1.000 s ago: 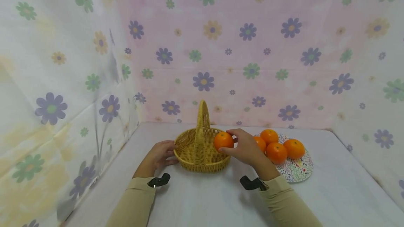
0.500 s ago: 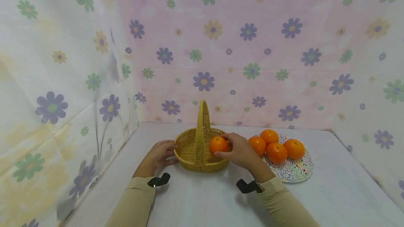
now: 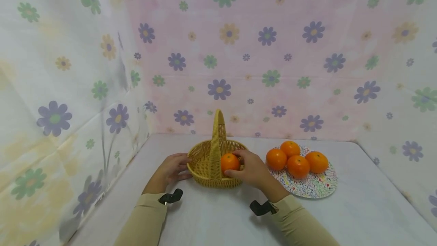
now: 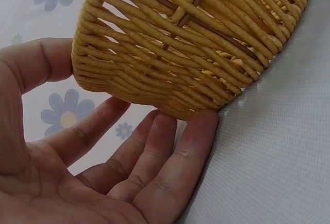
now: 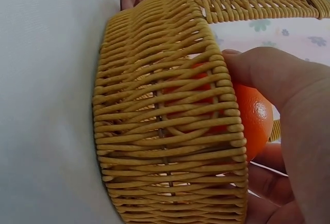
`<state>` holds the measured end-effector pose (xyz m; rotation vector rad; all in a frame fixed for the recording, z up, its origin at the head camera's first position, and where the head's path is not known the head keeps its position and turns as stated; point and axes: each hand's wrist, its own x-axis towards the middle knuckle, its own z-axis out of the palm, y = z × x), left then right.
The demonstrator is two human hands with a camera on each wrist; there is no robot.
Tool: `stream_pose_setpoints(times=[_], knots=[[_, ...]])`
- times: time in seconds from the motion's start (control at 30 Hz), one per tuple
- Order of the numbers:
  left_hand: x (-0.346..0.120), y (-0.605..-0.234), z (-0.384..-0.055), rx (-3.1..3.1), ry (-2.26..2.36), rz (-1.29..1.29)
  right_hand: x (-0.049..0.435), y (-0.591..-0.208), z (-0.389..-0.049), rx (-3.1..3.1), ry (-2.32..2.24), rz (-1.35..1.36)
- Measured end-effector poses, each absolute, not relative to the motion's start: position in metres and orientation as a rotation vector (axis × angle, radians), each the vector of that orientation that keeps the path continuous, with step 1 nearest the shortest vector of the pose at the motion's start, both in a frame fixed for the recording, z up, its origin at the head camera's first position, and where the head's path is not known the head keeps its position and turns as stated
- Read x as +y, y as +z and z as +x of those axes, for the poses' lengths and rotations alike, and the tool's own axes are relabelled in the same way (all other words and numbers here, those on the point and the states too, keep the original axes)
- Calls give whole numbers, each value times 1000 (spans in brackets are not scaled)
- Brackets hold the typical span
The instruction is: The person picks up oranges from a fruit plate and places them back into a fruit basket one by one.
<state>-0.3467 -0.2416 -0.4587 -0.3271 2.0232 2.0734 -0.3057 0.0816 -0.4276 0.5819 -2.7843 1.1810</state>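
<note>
An oval wicker basket with a tall arched handle stands on the table. At its left end my left hand holds it, one finger at the rim and others against the woven wall. My right hand grips an orange between thumb and fingers, inside the basket's right half. Through the weave in the right wrist view, part of this orange shows below the rim; the thumb lies over the near rim and the other fingers are partly hidden behind the basket.
Right of the basket, a round plate with colourful speckles bears several oranges. A white cloth covers the table. Flower-patterned fabric rises behind it and at both sides.
My right hand has carried the orange left and down, from the basket's right rim into its right half. The left hand has stayed at the basket's left end.
</note>
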Motion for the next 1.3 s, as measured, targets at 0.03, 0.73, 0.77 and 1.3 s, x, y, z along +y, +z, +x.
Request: stream_pose_setpoints(times=[0.03, 0.73, 0.77, 1.3], knots=[[-242, -458, -347, 2024, 2072, -324, 81, -428, -305, -2783, 1175, 581], [-244, -455, -343, 2024, 2057, -312, 75, -435, -306, -2814, 1060, 577], [-244, -456, -343, 2020, 2061, -314, 75, -435, -306, -2815, 1057, 576], [-242, -458, -346, 2036, 2059, -296, 77, -437, -306, -2812, 950, 598]])
